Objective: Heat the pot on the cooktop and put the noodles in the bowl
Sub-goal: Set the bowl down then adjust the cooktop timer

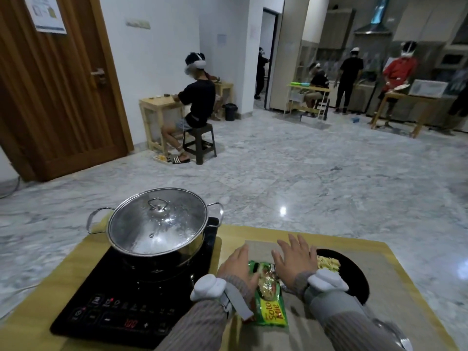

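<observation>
Pot: we see the lidded steel pot [157,224] on the black cooktop [131,295], whose red display is lit.
Noodles: the dry block [328,262] lies in the black bowl [354,274], at our right on the grey mat [379,264].
Wrapper: the green packet [269,297] rests between our wrists.
Left hand [236,264]: flat, fingers spread, thumb on the packet.
Right hand [295,259]: open wide, palm down, empty.
</observation>
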The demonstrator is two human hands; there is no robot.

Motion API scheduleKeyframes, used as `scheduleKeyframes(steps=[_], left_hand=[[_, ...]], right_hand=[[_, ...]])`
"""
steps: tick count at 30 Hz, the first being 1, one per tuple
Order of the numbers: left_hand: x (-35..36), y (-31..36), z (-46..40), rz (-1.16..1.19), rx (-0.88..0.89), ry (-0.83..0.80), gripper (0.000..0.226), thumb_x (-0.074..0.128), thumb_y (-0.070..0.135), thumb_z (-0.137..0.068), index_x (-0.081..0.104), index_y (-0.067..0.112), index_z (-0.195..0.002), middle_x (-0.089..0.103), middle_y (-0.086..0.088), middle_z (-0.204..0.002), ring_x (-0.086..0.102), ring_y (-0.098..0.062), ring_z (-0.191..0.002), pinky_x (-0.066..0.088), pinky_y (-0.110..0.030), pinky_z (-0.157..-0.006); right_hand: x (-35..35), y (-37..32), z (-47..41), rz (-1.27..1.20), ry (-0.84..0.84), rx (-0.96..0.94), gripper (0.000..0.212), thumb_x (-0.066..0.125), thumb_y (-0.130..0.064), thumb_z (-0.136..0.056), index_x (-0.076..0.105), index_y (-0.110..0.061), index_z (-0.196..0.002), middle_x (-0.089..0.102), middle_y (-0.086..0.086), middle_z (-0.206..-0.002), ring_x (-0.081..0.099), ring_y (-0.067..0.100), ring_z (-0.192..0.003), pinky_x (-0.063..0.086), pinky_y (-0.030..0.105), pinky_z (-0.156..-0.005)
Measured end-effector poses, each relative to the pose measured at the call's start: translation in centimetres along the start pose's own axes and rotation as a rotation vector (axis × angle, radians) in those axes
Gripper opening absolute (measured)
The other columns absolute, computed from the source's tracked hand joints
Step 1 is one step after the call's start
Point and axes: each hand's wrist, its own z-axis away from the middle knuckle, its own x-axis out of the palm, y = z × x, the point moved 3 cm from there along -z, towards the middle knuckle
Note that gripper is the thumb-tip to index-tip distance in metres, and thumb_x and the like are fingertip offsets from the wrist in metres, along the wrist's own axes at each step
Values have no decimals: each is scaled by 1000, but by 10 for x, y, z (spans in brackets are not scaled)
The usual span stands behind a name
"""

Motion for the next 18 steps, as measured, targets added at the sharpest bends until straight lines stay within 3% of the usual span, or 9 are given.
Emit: scheduleKeyframes(steps=[18], left_hand=[[-46,-108,87,-33,139,-92,74,51,32,-89,9,22,-149,18,3,-156,24,-17,-142,26,-36,-116]], right_hand=[[46,-103,86,-49,-56,70,45,24,-31,-101,27,-25,-146,19,-6,-159,8,17,-149,11,45,-121]])
